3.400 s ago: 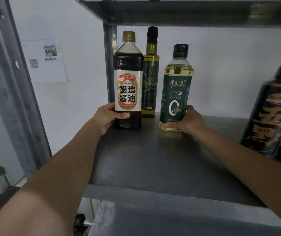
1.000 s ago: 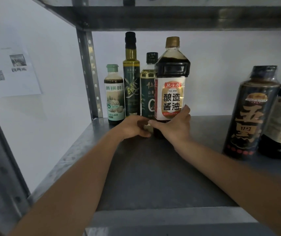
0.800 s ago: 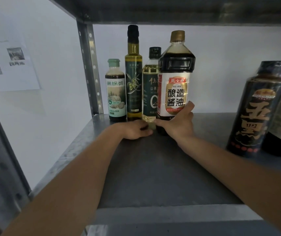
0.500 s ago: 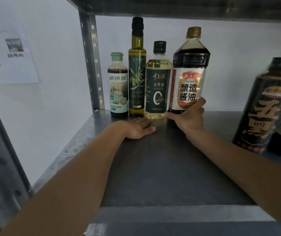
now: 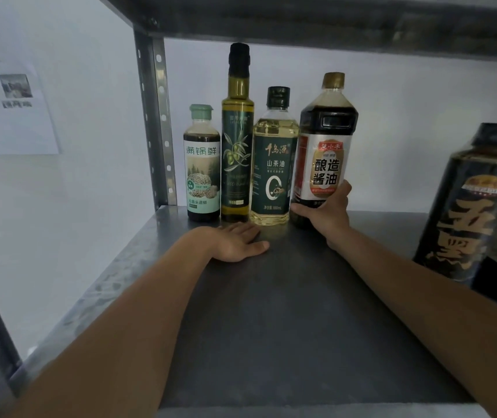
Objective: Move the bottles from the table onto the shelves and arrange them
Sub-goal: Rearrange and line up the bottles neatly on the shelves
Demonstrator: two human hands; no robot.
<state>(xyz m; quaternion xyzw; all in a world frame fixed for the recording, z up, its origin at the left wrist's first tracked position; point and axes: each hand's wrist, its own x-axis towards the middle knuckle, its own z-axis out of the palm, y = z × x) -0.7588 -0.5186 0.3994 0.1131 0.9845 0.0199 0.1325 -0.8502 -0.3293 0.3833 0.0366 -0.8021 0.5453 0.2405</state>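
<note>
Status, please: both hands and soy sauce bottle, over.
Left hand flat on shelf, empty. Right hand grips soy sauce bottle, right end of row. Nothing blocking.

Shelf (image 5: 301, 312) lies open between bottle row (image 5: 272, 173) and perhaps two dark bottles (image 5: 467, 206)

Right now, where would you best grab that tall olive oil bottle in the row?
Probably its slim neck, from the front. The olive oil bottle stands upright, squeezed between the green-capped bottle and the tea oil bottle, so its body leaves little room for a grip. Only the neck rises clear of both, and the upper shelf sits close above.
</note>
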